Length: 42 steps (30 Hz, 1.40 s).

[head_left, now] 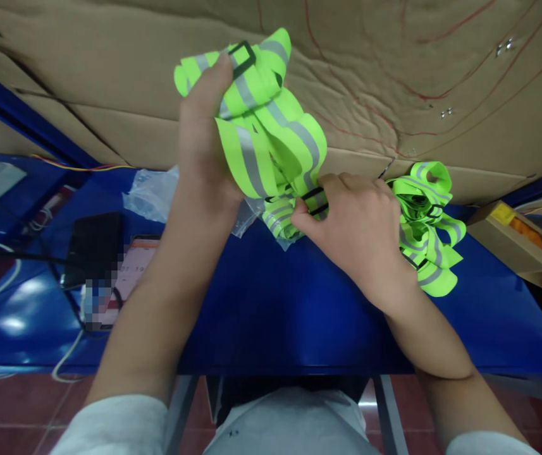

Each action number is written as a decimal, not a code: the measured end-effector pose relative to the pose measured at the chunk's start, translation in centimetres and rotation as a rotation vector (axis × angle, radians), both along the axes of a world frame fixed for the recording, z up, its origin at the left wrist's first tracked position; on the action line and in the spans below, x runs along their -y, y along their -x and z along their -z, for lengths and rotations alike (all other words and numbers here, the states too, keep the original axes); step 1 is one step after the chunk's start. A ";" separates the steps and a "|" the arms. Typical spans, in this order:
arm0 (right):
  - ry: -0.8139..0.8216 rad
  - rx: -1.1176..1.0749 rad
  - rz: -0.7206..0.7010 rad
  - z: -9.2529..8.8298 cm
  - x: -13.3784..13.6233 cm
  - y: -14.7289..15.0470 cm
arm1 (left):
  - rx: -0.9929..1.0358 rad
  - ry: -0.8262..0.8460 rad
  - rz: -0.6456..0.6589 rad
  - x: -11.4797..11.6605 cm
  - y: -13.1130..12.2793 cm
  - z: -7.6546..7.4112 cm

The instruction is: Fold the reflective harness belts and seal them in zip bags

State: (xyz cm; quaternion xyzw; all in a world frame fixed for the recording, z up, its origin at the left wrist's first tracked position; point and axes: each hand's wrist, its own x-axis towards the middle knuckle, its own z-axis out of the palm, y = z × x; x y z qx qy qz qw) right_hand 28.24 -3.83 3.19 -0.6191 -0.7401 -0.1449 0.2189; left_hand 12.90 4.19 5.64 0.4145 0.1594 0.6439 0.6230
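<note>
My left hand (204, 120) is raised above the table, closed round a folded bundle of neon-yellow reflective strap (252, 91) with grey stripes. Its thumb presses next to a black buckle (243, 59) near the top. Loops of the strap hang down from it to the right. Lower down, my right hand (358, 227) pinches the hanging strap at another black buckle (315, 201); its fingertips are partly hidden. Just behind the right hand, a loose pile of the same reflective straps (434, 234) with black buckles lies on the blue table (299, 316).
Clear plastic bags (150, 193) lie left of centre. Farther left are a black pouch-like item (91, 243), a phone with a lit screen (133, 268) and white cables (7, 278). An open cardboard box (517, 237) stands at the right. A cardboard-covered wall (109, 82) rises behind.
</note>
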 end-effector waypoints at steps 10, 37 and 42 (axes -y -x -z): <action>0.053 0.024 -0.001 0.1 -0.6 -0.1 | 0.075 0.113 -0.064 -1.5 1.1 -0.1; 0.129 -0.473 -0.438 -5.5 0.4 -9.2 | -0.014 0.097 -0.006 2.9 -2.7 -0.6; 0.123 -0.546 -0.484 -5.0 0.8 -7.5 | -0.010 0.073 -0.034 3.4 -3.5 -0.6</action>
